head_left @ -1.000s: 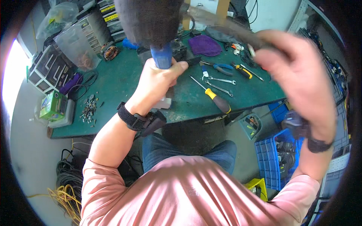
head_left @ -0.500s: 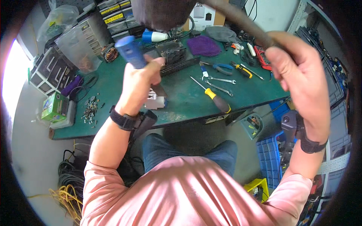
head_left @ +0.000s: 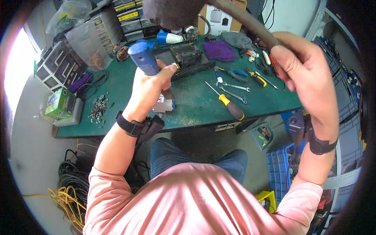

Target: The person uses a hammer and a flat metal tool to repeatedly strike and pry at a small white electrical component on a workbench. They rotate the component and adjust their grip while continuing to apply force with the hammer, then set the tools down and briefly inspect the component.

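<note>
My left hand (head_left: 154,82) is closed round the upright, slightly tilted blue handle (head_left: 143,58) of a tool whose lower end is partly hidden. Just below it on the green bench (head_left: 188,98) sits a small metal part (head_left: 166,105); whether the tool touches it I cannot tell. My right hand (head_left: 301,72) grips the long dark handle (head_left: 248,23) of a hammer, whose large, blurred dark head (head_left: 172,11) is raised above and right of the blue handle. A black housing (head_left: 188,55) lies behind my left hand.
On the bench lie a yellow-handled screwdriver (head_left: 229,107), wrenches (head_left: 235,92), pliers (head_left: 239,75), a purple cloth (head_left: 217,51) and loose screws (head_left: 100,109). Plastic drawers (head_left: 55,68) and a green box (head_left: 58,102) stand left. A blue crate (head_left: 276,168) and cables (head_left: 68,172) are below.
The hammer head has shifted up and right from over the blue handle. My left hand and the blue handle have moved left, the handle's top now tilting leftward.
</note>
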Motion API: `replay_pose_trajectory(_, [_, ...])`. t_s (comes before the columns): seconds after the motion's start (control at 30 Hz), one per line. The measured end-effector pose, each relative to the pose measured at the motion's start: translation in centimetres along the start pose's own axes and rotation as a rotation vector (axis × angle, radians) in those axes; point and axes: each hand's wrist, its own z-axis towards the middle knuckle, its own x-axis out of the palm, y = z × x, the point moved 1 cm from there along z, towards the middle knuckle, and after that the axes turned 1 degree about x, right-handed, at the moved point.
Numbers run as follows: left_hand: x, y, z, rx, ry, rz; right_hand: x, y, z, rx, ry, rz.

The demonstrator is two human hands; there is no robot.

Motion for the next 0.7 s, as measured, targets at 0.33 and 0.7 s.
replay_pose_trajectory(0.33, [0.9, -0.4, -0.2, -0.052, 0.010, 0.106, 0.6, 2.3, 2.5, -0.248, -0.007, -0.214])
replay_pose_trajectory(0.7, [1.0, 0.8, -0.1, -0.069, 0.104, -0.008, -4.2, 3.8, 1.5, 0.007, -0.095, -0.152])
